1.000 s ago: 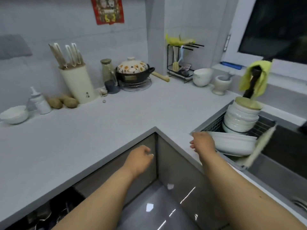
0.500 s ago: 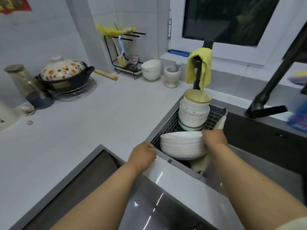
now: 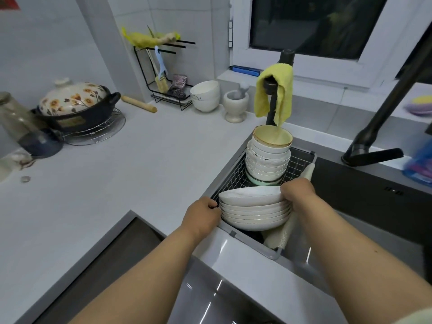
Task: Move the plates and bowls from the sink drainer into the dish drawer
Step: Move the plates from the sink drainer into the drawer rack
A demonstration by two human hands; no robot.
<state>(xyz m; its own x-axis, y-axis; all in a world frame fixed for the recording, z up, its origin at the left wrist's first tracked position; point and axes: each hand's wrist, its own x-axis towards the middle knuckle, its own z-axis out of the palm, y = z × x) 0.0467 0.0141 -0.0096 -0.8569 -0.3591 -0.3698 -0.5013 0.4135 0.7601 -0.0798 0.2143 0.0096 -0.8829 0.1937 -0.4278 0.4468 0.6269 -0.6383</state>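
Here both hands — left hand (image 3: 201,215), right hand (image 3: 298,195) — clamp fingers round the plate stack (image 3: 254,210).

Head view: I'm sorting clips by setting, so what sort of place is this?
Most likely a home kitchen: a sink with a dark tap, a wire drainer holding a stack of plates and bowls, and a flowered lidded pot on the counter.

I see the stack of white shallow plates (image 3: 253,210) at the near end of the wire sink drainer (image 3: 230,181), my left hand (image 3: 201,217) against its left side and my right hand (image 3: 300,195) on its right. The stack of white bowls (image 3: 267,161) stands behind it. The grey table (image 3: 131,164) spreads left, carrying a flowered lidded pot (image 3: 74,106) at its far left.
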